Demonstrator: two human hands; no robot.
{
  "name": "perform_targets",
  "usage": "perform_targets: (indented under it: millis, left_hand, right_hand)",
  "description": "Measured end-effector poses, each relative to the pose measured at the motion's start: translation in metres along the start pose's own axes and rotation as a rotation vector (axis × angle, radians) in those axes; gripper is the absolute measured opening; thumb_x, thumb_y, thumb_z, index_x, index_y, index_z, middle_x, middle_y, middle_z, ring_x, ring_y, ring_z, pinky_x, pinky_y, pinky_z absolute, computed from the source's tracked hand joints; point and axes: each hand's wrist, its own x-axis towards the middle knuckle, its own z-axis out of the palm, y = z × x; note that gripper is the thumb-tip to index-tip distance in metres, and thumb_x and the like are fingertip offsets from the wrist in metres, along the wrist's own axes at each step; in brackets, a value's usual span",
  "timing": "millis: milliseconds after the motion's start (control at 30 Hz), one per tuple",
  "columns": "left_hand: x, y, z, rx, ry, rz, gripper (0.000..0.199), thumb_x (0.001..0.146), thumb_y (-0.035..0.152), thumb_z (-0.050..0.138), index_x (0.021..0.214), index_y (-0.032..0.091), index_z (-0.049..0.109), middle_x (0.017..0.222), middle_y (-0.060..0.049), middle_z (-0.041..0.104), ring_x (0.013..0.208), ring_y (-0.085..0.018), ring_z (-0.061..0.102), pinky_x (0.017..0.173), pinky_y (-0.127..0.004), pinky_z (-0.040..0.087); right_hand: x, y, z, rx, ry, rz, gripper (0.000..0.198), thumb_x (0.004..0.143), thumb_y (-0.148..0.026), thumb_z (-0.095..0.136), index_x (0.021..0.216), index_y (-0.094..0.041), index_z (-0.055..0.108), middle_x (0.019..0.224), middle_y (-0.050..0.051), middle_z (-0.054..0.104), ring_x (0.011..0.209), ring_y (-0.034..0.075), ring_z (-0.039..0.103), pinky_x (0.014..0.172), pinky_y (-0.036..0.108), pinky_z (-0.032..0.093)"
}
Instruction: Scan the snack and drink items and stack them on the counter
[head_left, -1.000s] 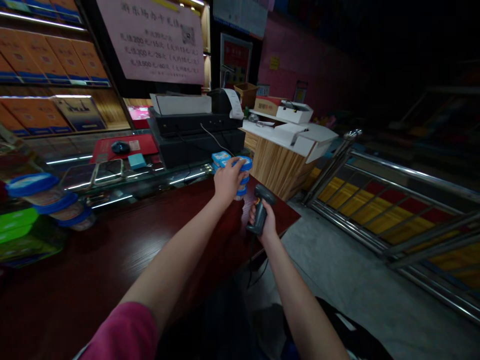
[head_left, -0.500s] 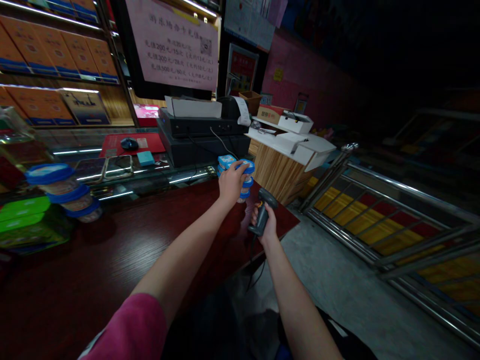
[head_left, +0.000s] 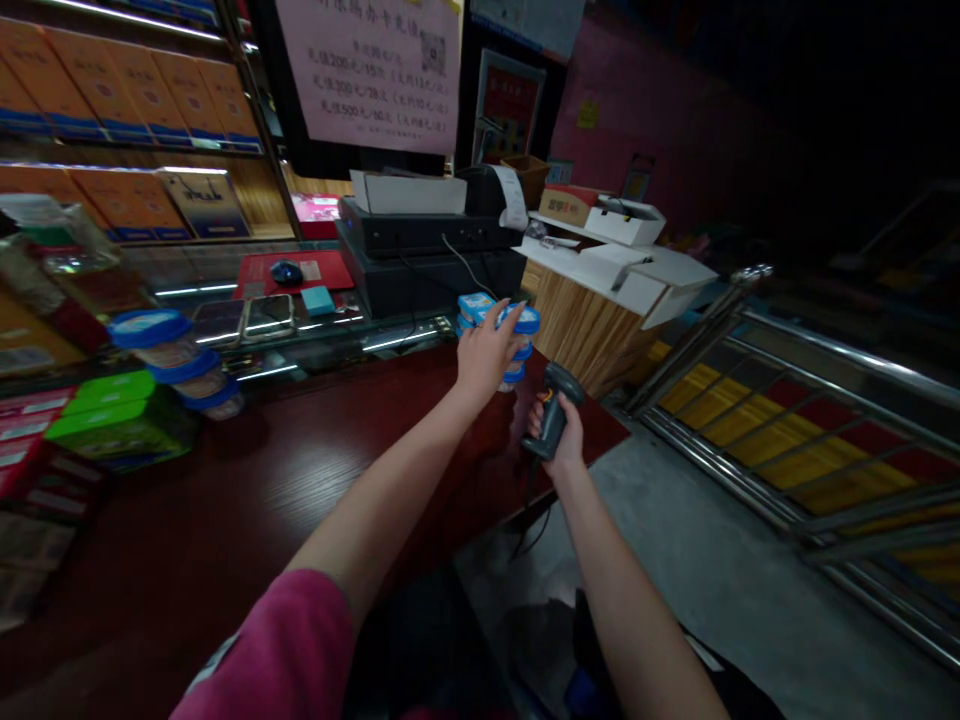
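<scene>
At the far right end of the dark red table, my left hand (head_left: 482,362) is by a stack of small tubs with blue lids (head_left: 526,320). Its fingers are stretched and apart over the near side of the stack; whether the fingertips touch a lid is hard to tell. Partly behind that hand stands a second blue-lidded stack (head_left: 474,303). My right hand (head_left: 570,437) is wrapped round the handle of a dark grey barcode scanner (head_left: 553,412), held upright above the table's right edge, a little nearer to me than the tubs. A cable hangs below it.
A leaning stack of blue-lidded tubs (head_left: 180,365) and a green package (head_left: 120,420) stand on the table (head_left: 315,500) at left. Behind lie phones (head_left: 268,317), a mouse (head_left: 286,272) and a black cash drawer (head_left: 427,280). Metal railing (head_left: 825,345) runs along the right.
The view has turned left, so everything sits further right. My left hand's fingers have lifted and spread from the tub's lid. My right hand still grips the scanner.
</scene>
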Motion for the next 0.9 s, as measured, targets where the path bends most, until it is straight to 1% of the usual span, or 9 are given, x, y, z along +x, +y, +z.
perform_targets:
  millis: [100,267,333,400,467,567,733,800,900]
  left_hand:
    - [-0.040,-0.031,-0.022,0.083,0.033,0.020,0.061,0.100,0.033,0.059,0.158,0.027,0.040,0.163,-0.010,0.044,0.131,-0.029,0.059,0.103,-0.041,0.050]
    - [-0.156,-0.133,-0.086,0.206,-0.008,-0.040,0.050,0.101,0.029,0.056,0.150,0.030,0.049,0.152,-0.010,0.057,0.137,-0.024,0.056,0.113,-0.040,0.043]
    - [-0.196,-0.171,-0.117,0.234,0.143,-0.181,0.049,0.100,0.029,0.058,0.148,0.027,0.050,0.149,-0.012,0.059,0.138,-0.026,0.055,0.114,-0.042,0.043]
    - [-0.219,-0.201,-0.144,0.244,0.342,-0.322,0.049,0.098,0.029,0.059,0.146,0.023,0.050,0.146,-0.015,0.058,0.139,-0.028,0.053,0.116,-0.045,0.042]
    - [-0.225,-0.222,-0.165,0.221,0.509,-0.402,0.052,0.096,0.028,0.061,0.146,0.020,0.049,0.147,-0.018,0.053,0.142,-0.029,0.049,0.120,-0.047,0.038]
    - [-0.211,-0.242,-0.190,0.172,0.654,-0.414,0.061,0.093,0.026,0.064,0.150,0.019,0.043,0.152,-0.020,0.043,0.147,-0.029,0.041,0.125,-0.046,0.032]
    - [-0.165,-0.272,-0.222,0.132,0.668,-0.380,0.074,0.087,0.019,0.071,0.153,0.020,0.037,0.156,-0.019,0.040,0.150,-0.027,0.037,0.127,-0.042,0.030]
    - [-0.151,-0.287,-0.227,0.104,0.665,-0.417,0.080,0.085,0.021,0.076,0.153,0.020,0.035,0.154,-0.019,0.043,0.148,-0.028,0.041,0.125,-0.043,0.033]
    - [-0.141,-0.309,-0.225,0.074,0.629,-0.471,0.089,0.078,0.025,0.084,0.153,0.022,0.035,0.155,-0.018,0.045,0.146,-0.031,0.043,0.123,-0.047,0.036]
  right_hand:
    - [-0.011,-0.003,0.000,-0.050,-0.074,0.019,0.022,0.084,-0.042,0.066,0.082,-0.021,0.061,0.061,-0.003,0.048,0.046,0.009,0.041,0.035,0.016,0.035]
    - [-0.029,0.007,0.004,-0.185,-0.268,0.190,0.022,0.080,-0.043,0.069,0.087,-0.023,0.065,0.068,-0.001,0.044,0.048,0.012,0.038,0.031,0.021,0.032]
    - [-0.033,0.023,0.017,-0.205,-0.337,0.277,0.024,0.078,-0.044,0.072,0.088,-0.022,0.065,0.068,0.000,0.046,0.047,0.012,0.037,0.030,0.021,0.031]
    - [-0.034,0.049,0.039,-0.205,-0.408,0.377,0.026,0.077,-0.043,0.074,0.087,-0.021,0.064,0.068,0.000,0.049,0.047,0.012,0.038,0.031,0.020,0.032]
    - [-0.033,0.082,0.069,-0.200,-0.488,0.486,0.026,0.079,-0.042,0.074,0.086,-0.020,0.062,0.067,0.000,0.051,0.047,0.011,0.039,0.032,0.019,0.033]
    - [-0.028,0.139,0.122,-0.188,-0.616,0.672,0.027,0.082,-0.043,0.072,0.087,-0.019,0.061,0.064,-0.001,0.053,0.043,0.010,0.038,0.030,0.018,0.029]
    - [-0.023,0.208,0.196,-0.100,-0.668,0.727,0.025,0.087,-0.042,0.066,0.087,-0.018,0.061,0.063,-0.002,0.054,0.043,0.009,0.040,0.032,0.016,0.030]
    - [-0.020,0.221,0.211,-0.063,-0.660,0.726,0.024,0.089,-0.042,0.063,0.087,-0.018,0.060,0.063,-0.002,0.054,0.044,0.009,0.039,0.033,0.015,0.030]
    - [-0.016,0.226,0.218,-0.030,-0.649,0.733,0.023,0.091,-0.041,0.061,0.088,-0.019,0.059,0.064,-0.002,0.055,0.044,0.009,0.038,0.034,0.015,0.030]
